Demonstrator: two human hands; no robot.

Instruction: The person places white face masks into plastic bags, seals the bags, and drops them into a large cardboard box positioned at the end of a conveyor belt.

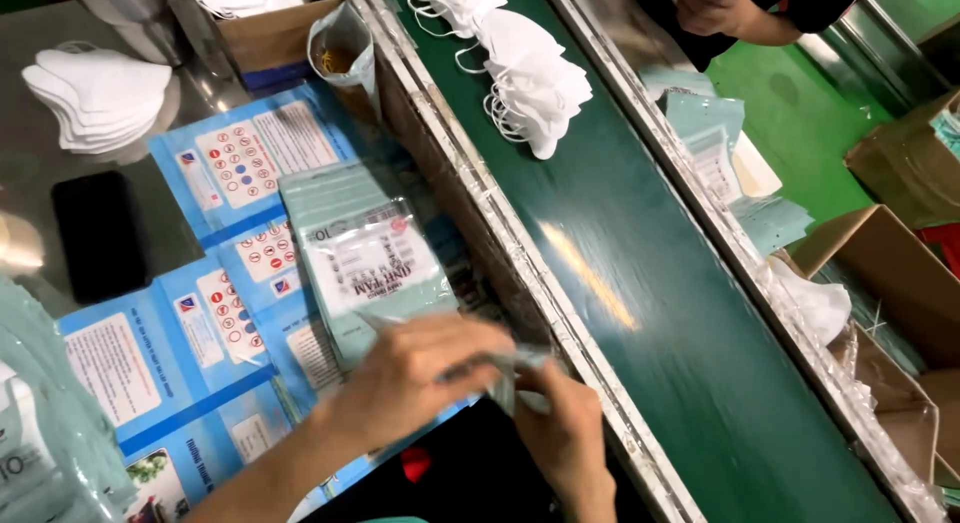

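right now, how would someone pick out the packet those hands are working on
Start at the green conveyor belt; left of its metal rail lie blue leaflets. The pale green packet lies on them, its near end under both hands' fingers: the only clear-windowed pouch there.

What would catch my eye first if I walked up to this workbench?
Probably the two hands low in the middle: the left hand and right hand pinch the edge of a pale green packet, which lies on blue leaflets. Next, the dark green conveyor belt running diagonally on the right, with a heap of white masks on its far end.
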